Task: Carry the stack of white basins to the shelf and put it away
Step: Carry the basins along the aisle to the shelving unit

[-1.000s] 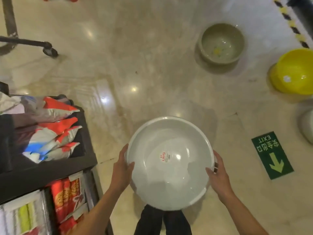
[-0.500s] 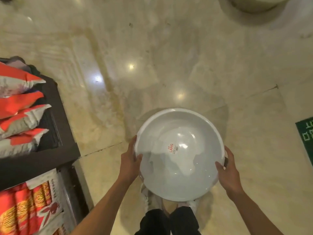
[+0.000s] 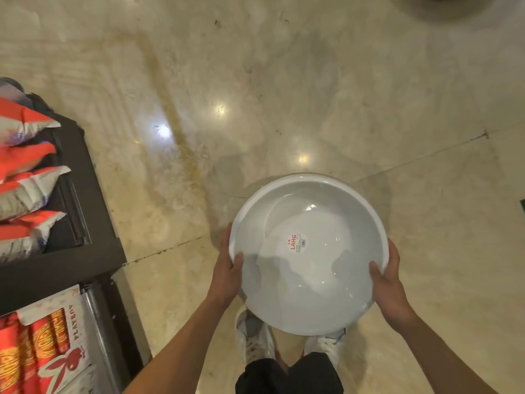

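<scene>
Gripping opposite rims, both hands (image 3: 227,268) (image 3: 387,282) hold the basins (image 3: 308,254) over open floor (image 3: 284,95).

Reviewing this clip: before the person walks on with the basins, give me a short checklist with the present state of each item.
1. Left hand on the rim of the basins, thumb hooked inside: ok.
2. Right hand on the opposite rim, thumb inside: ok.
3. Basins held roughly level, above the shoes: ok.
4. Floor directly ahead free of obstacles: ok in what shows; only the edge of something at the top right.
5. Clearance from the dark rack on the left: ok, apart from it.
6. Target shelf identified: cannot tell; the rack on the left holds packaged goods, no free spot visible.
</scene>
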Demonstrator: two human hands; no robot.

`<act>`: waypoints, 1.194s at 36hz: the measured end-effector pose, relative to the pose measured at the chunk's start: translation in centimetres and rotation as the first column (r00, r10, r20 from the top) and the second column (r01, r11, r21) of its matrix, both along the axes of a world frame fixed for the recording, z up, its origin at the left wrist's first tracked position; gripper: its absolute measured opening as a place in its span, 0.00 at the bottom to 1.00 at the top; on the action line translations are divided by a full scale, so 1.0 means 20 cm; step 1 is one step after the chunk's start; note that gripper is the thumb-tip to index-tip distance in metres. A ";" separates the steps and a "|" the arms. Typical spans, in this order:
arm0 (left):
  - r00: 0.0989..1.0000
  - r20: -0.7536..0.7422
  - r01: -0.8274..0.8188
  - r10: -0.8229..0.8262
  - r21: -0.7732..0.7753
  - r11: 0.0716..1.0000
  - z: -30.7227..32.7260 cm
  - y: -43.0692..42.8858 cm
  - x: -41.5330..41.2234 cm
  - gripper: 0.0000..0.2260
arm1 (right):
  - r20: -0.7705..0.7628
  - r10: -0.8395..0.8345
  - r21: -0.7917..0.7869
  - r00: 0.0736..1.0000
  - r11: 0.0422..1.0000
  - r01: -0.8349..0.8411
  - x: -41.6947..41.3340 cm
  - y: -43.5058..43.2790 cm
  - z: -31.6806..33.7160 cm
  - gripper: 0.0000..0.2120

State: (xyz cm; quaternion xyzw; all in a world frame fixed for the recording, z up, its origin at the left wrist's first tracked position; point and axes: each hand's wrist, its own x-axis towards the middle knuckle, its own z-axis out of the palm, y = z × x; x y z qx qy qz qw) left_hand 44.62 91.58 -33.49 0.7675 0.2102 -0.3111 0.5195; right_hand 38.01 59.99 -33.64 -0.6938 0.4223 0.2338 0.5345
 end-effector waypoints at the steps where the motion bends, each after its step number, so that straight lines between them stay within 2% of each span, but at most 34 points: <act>1: 1.000 0.016 -0.005 0.005 0.000 1.000 0.02 -0.01 0.01 0.27 | 0.012 -0.002 0.003 1.000 1.000 0.002 0.01 0.00 0.02 0.29; 5: 0.999 0.049 0.018 -0.018 0.008 1.000 0.21 -0.01 0.06 0.28 | 0.033 -0.012 -0.023 0.999 1.000 0.013 0.08 0.00 0.19 0.29; 10: 0.993 0.102 -0.062 0.064 -0.017 0.998 0.66 0.03 0.17 0.29 | 0.112 -0.009 -0.025 0.994 1.000 0.012 0.22 -0.02 0.65 0.29; 15: 0.971 0.214 -0.104 0.105 -0.014 0.994 1.27 0.05 0.31 0.27 | 0.246 -0.047 0.016 0.968 0.999 0.044 0.42 -0.03 1.28 0.29; 21: 0.936 0.322 -0.139 0.146 -0.043 0.989 2.09 0.06 0.46 0.26 | 0.384 -0.026 -0.049 0.923 0.998 0.048 0.58 0.00 2.15 0.28; 26: 0.906 0.411 -0.080 0.096 -0.058 0.995 2.68 0.12 0.53 0.25 | 0.461 0.009 -0.144 0.887 0.987 0.065 0.63 0.04 2.80 0.22; 30: 0.885 0.453 -0.089 0.105 -0.057 0.994 3.08 0.16 0.53 0.25 | 0.517 0.043 -0.157 0.855 0.987 0.045 0.65 0.07 3.23 0.17; 36: 0.864 0.496 -0.071 0.089 -0.055 0.996 3.50 0.21 0.49 0.25 | 0.610 0.085 -0.169 0.787 0.985 0.024 0.62 0.09 3.64 0.23; 43: 0.833 0.553 0.009 0.028 -0.064 0.998 3.72 0.30 0.46 0.24 | 0.649 0.047 -0.132 0.760 0.990 0.052 0.48 0.17 3.90 0.24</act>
